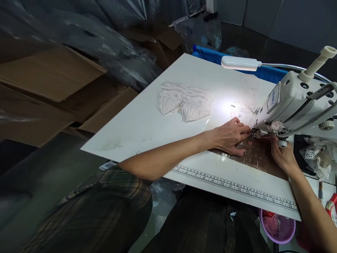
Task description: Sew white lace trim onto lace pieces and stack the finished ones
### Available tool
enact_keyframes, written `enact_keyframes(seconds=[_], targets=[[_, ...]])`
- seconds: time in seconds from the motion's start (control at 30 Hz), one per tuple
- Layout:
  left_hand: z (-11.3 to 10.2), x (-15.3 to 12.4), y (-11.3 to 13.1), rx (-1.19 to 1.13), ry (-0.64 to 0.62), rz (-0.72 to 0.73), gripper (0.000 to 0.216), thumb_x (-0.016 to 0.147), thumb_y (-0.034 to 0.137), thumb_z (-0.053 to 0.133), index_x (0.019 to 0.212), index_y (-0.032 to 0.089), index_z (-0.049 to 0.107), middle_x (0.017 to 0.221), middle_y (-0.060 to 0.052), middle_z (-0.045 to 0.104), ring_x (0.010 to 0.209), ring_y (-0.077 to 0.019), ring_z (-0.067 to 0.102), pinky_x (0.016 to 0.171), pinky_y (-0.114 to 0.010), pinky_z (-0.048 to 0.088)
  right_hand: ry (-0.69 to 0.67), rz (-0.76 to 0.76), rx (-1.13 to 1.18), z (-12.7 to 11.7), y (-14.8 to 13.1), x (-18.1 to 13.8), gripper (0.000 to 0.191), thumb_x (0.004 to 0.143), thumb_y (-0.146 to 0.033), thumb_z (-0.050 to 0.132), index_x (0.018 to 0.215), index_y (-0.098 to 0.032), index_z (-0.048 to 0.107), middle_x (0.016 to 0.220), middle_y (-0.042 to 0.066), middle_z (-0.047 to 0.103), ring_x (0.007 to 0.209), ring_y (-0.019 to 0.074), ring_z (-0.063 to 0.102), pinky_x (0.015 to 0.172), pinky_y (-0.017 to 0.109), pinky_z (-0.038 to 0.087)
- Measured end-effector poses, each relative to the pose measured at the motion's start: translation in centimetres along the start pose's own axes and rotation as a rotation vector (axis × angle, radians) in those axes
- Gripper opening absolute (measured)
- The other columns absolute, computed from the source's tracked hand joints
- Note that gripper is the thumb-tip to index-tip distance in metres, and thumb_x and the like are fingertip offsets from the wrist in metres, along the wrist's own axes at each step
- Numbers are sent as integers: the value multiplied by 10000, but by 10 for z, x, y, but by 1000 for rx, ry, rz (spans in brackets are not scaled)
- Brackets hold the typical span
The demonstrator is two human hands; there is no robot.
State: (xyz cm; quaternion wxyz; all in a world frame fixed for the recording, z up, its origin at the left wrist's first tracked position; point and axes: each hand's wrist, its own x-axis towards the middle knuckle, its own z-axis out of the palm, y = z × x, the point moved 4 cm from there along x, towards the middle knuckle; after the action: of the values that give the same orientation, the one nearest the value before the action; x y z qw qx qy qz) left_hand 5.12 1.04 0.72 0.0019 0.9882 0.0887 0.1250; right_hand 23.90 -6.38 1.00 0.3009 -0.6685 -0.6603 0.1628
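Observation:
My left hand [233,137] lies on the sewing machine's brown bed plate [259,158], fingers stretched out and thumb apart. Its fingertips reach the presser foot [255,133], next to a strip of white lace [244,105] running away over the table. To the right of the needle area is my right hand [284,154], its thumb and fingers brought together by the foot. Parts of the white sewing machine [286,102] cover those fingertips, and what they pinch is hidden. Another gathered piece of white lace [185,101] rests to the left.
A lit lamp [240,63] on a bendy neck hangs above the white table [147,123]. A ruler scale [237,188] follows the front edge. Lace scraps [319,158] and red-handled snips [331,203] lie right, a purple basket [283,230] below. Cardboard boxes [47,73] stand left.

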Motion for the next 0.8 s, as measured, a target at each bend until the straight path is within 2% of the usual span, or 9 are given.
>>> enact_keyframes(seconds=[0.07,0.17,0.23,0.37,0.5,0.63,0.7,0.8], targets=[[0,-1,0,-15,-7,-11,478,867,508,567,1131,123,669,1199,-145,640,886,-247,599,864,-417,387,31,28,28,4,2,2,596,975,-612,290,934,-207,725,945,123,721,993,295,670,865,461,543],[0,-2,0,-32,-3,-25,476,865,497,576,1152,126,657,1218,-144,633,886,-242,597,867,-417,379,55,-4,16,9,-1,-2,652,942,-694,289,1065,-191,685,1103,152,684,1119,310,619,946,491,506],[1,-2,-1,-40,13,-31,505,861,500,580,1191,123,636,1229,-149,629,897,-249,597,859,-418,379,48,7,-19,12,-1,-8,642,920,-708,342,1112,-188,667,1145,163,664,1097,312,623,936,496,508],[4,-3,-3,-52,53,-29,540,876,502,561,1235,100,599,1252,-167,617,956,-270,606,883,-436,389,53,71,-119,19,7,-17,498,878,-607,512,1125,-202,665,1107,150,657,811,260,667,774,460,554],[7,-4,-4,-60,108,-36,549,903,494,542,1249,68,569,1271,-208,600,1053,-296,604,989,-483,372,111,19,-87,20,11,-18,352,891,-442,518,1102,-208,673,1022,117,665,853,248,675,783,423,560],[11,-6,-7,-71,154,-110,644,924,496,532,1370,38,455,1421,-267,492,1297,-348,491,1112,-521,296,120,62,-35,19,16,-16,368,883,-440,508,1096,-181,661,991,120,677,880,251,677,833,432,549],[14,-5,-9,-76,118,-134,712,943,521,508,1443,33,369,1510,-269,401,1406,-355,386,1166,-525,232,117,81,-11,19,18,-15,393,873,-457,518,1119,-180,647,986,119,682,893,255,672,850,437,541],[16,-4,-12,-77,-2,-202,775,964,595,443,1494,44,316,1587,-235,300,1477,-366,275,1204,-531,159,127,115,28,19,20,-14,405,859,-494,529,1094,-187,646,982,119,690,897,260,664,863,446,530]])
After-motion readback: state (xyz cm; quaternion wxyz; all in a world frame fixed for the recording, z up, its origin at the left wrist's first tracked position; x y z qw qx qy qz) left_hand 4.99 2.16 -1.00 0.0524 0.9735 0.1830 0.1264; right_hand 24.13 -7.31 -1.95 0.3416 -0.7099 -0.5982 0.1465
